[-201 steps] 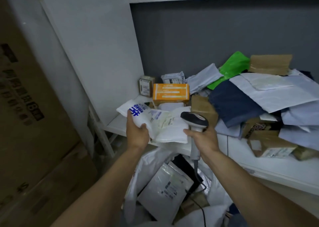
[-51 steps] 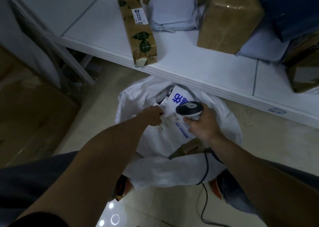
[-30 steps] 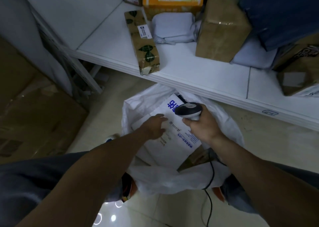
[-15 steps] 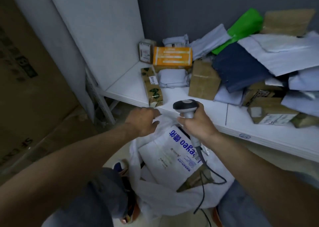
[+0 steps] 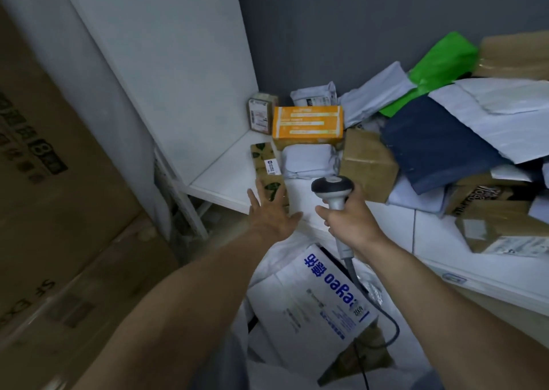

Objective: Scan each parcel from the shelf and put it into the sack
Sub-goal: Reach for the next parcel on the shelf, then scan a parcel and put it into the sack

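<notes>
My left hand (image 5: 271, 214) is spread flat, fingers straight and apart, holding nothing. My right hand (image 5: 347, 223) is wrapped round the scanner (image 5: 332, 186) grip, head up and facing the shelf (image 5: 219, 182).

The next parcel, I judge, is the leaf box (image 5: 267, 167). It lies straight ahead of my left fingers, its near end at the shelf's front edge and partly under my fingertips; I cannot tell whether they touch it yet. Its long axis runs away from me toward the back wall, nearly in line with my forearm, so the grasp should close across its narrow width. The left hand is clearly nearer; the right is off to the box's right side.

Left of the box the shelf is bare up to the side panel (image 5: 178, 63), giving my thumb side room. On the right, a white pouch (image 5: 309, 161) lies just beside the box's far half, under the orange box (image 5: 307, 125), so I should take the near half.

The sack (image 5: 276, 250) gapes below the shelf edge, a white parcel (image 5: 312, 306) already lying in it, leaving a short drop toward me.
</notes>
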